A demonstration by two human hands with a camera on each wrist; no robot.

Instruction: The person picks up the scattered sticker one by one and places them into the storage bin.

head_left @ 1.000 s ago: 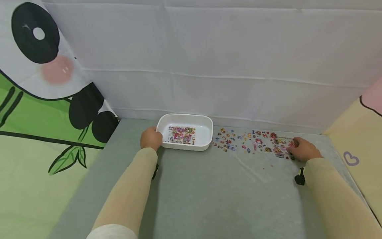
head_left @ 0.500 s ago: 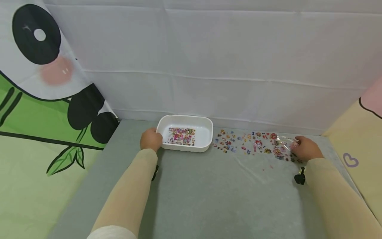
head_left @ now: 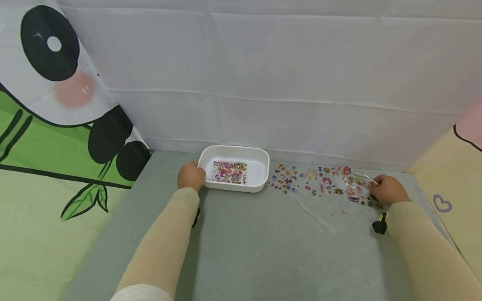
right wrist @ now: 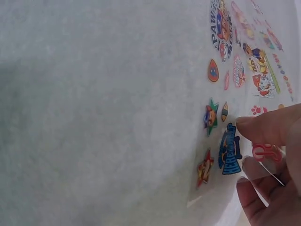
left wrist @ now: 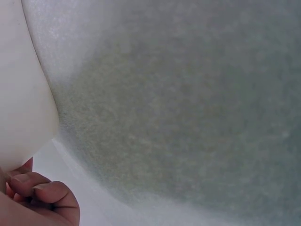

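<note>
A white rectangular plastic tray stands at the back of the table, with a colourful sticker sheet inside it. My left hand grips the tray's left end; in the left wrist view its curled fingers are right at the tray wall. To the right of the tray lie clear sheets of small cartoon stickers. My right hand pinches the right end of a clear sticker sheet. In the right wrist view the thumb lies over the see-through film, with fingers beneath it.
A grey cloth covers the table. Behind it rises a white cloth wall. Cartoon-printed cloth hangs at the left and yellow cloth at the right. Small pink bits show on the table near the sheets.
The right end of the sticker sheet has lifted and bent, and glare shows on it. The right hand has shifted slightly to the right. The left hand and tray stay put.
</note>
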